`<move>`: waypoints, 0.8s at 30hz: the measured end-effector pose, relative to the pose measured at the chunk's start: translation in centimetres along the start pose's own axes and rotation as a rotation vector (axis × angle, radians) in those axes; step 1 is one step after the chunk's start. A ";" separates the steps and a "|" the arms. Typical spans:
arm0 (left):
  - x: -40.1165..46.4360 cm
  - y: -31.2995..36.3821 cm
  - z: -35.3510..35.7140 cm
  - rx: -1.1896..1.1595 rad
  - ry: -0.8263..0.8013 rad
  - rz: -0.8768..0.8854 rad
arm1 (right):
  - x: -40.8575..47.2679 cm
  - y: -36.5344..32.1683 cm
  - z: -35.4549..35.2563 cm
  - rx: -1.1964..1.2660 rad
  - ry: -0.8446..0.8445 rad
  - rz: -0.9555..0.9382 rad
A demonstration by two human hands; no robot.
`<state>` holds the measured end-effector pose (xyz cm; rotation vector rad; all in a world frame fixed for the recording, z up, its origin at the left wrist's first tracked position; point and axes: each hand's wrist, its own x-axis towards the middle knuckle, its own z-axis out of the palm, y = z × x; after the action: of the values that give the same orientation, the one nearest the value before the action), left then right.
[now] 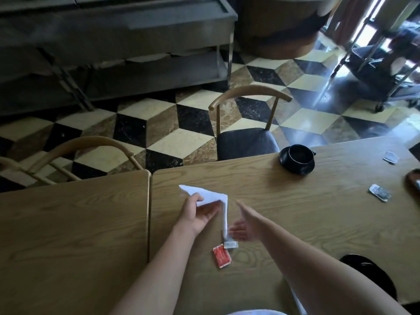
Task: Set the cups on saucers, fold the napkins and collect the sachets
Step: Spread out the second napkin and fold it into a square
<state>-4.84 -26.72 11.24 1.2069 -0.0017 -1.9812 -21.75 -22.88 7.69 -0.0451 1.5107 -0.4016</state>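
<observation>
My left hand [198, 213] pinches a white paper napkin [210, 196] and holds it above the wooden table [295, 214], one corner hanging down. My right hand [242, 225] is beside the hanging corner, fingers straight and blurred, holding nothing. Below the napkin lie a red sachet [221, 255] and a small white sachet [231, 244]. A black cup [300, 153] stands on a black saucer [295, 167] at the table's far edge. Two more sachets lie at the right, one silver-grey sachet [380, 192] and one pale sachet [391, 157].
A second table [68, 235] adjoins on the left. Two wooden chairs [245, 123] stand beyond the tables on a chequered floor. A black saucer [372, 273] lies by my right forearm. A dark dish [414, 178] shows at the right edge. A metal trolley [136, 42] stands behind.
</observation>
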 end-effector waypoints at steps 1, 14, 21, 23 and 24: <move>-0.7 0.2 0.7 -0.030 -0.051 -0.004 | -0.7 -0.2 0.0 0.036 -0.018 -0.002; -6.8 1.4 1.9 -0.038 -0.371 -0.030 | -7.6 -0.2 -1.6 0.420 -0.391 -0.295; -6.6 0.7 -1.8 0.092 -0.086 0.038 | -9.6 0.6 -3.2 0.343 -0.241 -0.392; -6.4 -0.1 -3.1 0.152 -0.028 0.037 | -9.2 1.6 -3.7 0.342 -0.216 -0.381; -6.4 -0.6 -3.8 0.196 -0.003 0.024 | -8.9 2.2 -4.0 0.343 -0.194 -0.366</move>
<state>-0.92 -20.86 13.74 1.3216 -0.2151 -1.9975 -25.17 -17.48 15.33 -0.0879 1.2242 -0.9204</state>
